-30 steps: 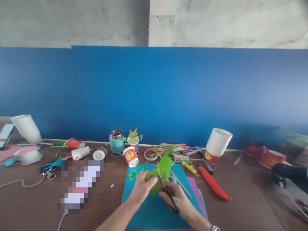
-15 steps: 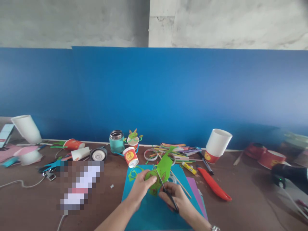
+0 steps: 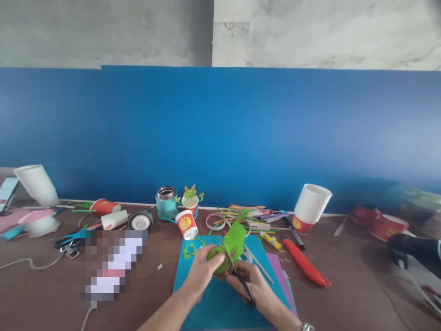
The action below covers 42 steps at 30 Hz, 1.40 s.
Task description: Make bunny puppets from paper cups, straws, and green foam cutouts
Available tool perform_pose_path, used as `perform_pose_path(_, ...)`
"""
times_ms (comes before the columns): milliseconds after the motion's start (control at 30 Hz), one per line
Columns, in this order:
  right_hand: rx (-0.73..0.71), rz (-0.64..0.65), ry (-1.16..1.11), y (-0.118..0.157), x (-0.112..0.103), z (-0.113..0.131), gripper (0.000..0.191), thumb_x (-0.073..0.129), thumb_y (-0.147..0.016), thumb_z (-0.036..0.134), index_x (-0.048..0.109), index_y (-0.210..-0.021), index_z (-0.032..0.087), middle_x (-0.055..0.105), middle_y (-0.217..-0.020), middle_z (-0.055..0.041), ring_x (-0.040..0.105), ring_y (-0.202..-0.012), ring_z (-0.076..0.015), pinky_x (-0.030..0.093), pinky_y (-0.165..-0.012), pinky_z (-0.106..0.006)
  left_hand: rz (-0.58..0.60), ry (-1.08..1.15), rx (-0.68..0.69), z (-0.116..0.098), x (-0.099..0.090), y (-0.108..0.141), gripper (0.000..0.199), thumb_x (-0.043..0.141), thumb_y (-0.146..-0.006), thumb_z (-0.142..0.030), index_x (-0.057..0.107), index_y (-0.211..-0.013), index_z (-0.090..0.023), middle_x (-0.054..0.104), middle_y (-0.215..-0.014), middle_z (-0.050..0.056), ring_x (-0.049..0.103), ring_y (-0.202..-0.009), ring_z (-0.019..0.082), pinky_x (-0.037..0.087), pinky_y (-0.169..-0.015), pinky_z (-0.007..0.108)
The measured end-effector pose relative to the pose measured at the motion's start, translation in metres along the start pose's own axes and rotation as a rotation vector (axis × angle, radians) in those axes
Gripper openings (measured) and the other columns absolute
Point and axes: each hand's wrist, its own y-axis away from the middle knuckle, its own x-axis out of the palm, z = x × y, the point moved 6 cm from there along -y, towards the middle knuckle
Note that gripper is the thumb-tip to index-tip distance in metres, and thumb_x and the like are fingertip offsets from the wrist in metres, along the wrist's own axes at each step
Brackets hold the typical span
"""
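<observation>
Between thumb and fingers, my left hand (image 3: pixel 205 268) pinches a piece of green paper (image 3: pixel 236 240) with drawn brown shapes on it. My right hand (image 3: pixel 248 278) is closed around black-handled scissors (image 3: pixel 243 282), whose blades lie across the paper beside my left thumb. Both hands are above a blue sheet (image 3: pixel 220 305). Green paper scraps (image 3: pixel 193 248) rest on the sheet's far left corner. Past it stands a paper cup figure (image 3: pixel 190 198) with a green face, ears and arms. In front of that figure, a red and white paper cup (image 3: pixel 186 225) tilts on the table.
Colored sticks (image 3: pixel 251 218) and tape rolls lie behind the sheet. A yellow glue stick (image 3: pixel 270 240) and a red utility knife (image 3: pixel 305 263) are to the right. Stacked white cups (image 3: pixel 312 204) stand farther back. A teal jar (image 3: pixel 166 203) stands left of the figure.
The scissors and green paper have shifted slightly against each other, and the paper's lower part is now more hidden behind my hands. Both hands stay in nearly the same place.
</observation>
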Motion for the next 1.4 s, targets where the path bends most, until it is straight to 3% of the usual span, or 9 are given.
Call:
perform_pose_path(733,0.004,0.008,0.059,-0.002,-0.005,-0.004,0.043,0.075,-0.061,0.054,0.054,-0.066,0.017,0.040,-0.045,0.0083,0.030,-0.034,-0.0026,0.020,-0.032,-0.016,0.018,0.000,-0.001,0.004,-0.006,-0.005,0.019,0.063,-0.071,-0.035,0.060,-0.075,-0.017,0.063,-0.058,-0.001,0.055,-0.048,0.013,0.045,-0.048,0.026)
perform_pose_path(967,-0.003,-0.029,-0.013,-0.002,-0.007,-0.011,0.056,0.075,-0.062,0.053,0.040,-0.094,0.023,0.047,-0.049,0.0123,0.031,-0.033,-0.0028,0.025,-0.032,-0.014,0.062,-0.044,-0.005,0.007,-0.004,-0.006,0.021,0.063,-0.072,-0.038,0.058,-0.072,-0.018,0.058,-0.055,-0.003,0.054,-0.046,0.013,0.043,-0.046,0.025)
perform_pose_path(1133,-0.026,0.013,-0.047,-0.001,-0.003,-0.005,0.061,0.073,-0.063,0.056,0.037,-0.098,0.022,0.058,-0.058,0.0076,0.032,-0.036,-0.0018,0.026,-0.033,-0.013,0.090,-0.076,-0.005,0.004,-0.002,-0.005,0.021,0.062,-0.073,-0.037,0.058,-0.070,-0.017,0.056,-0.054,-0.003,0.054,-0.046,0.013,0.043,-0.047,0.026)
perform_pose_path(1400,-0.019,0.010,-0.026,-0.002,-0.006,-0.011,0.058,0.074,-0.064,0.052,0.038,-0.097,0.023,0.047,-0.050,0.0121,0.028,-0.034,-0.0014,0.020,-0.032,-0.013,0.090,-0.076,-0.008,0.001,-0.002,-0.003,0.020,0.062,-0.073,-0.038,0.057,-0.070,-0.018,0.057,-0.054,-0.003,0.052,-0.047,0.013,0.042,-0.047,0.026)
